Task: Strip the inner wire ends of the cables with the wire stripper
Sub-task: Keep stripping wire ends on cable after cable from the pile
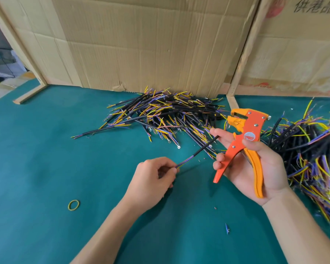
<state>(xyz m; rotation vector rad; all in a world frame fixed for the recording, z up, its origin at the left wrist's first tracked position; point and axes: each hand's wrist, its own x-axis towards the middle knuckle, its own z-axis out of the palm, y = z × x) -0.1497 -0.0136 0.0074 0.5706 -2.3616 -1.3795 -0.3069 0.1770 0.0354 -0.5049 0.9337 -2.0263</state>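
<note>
Bench: green mat (46, 149), bounded at the back by upright cardboard panels (141, 44) and at far left by a wooden strip (30, 95) lying on the mat. A second wooden post (231, 101) stands between the two rear panels.

Open room: the left and near parts of the mat hold little, only a yellow-green rubber band (73, 205) and a blue wire scrap (227, 228) nearer the front edge. Centre back is taken by a heap of cables (160, 113) pressed against the cardboard. A second heap (311, 155) crowds the right edge, just behind the right hand.

Left hand (152, 180): fingers curled, pinching the coloured inner wires of one black cable (202, 147) at its near end. The cable slants up and to the right, off the mat, its far end touching the right hand's fingertips.

Right hand (255, 162): palm up, wrapped round the orange wire stripper (244, 143). Thumb lies over the pivot, fingers curl round the lower handle. Handles spread apart; the stripper's head points up and left, with its mouth apart from the cable.
</note>
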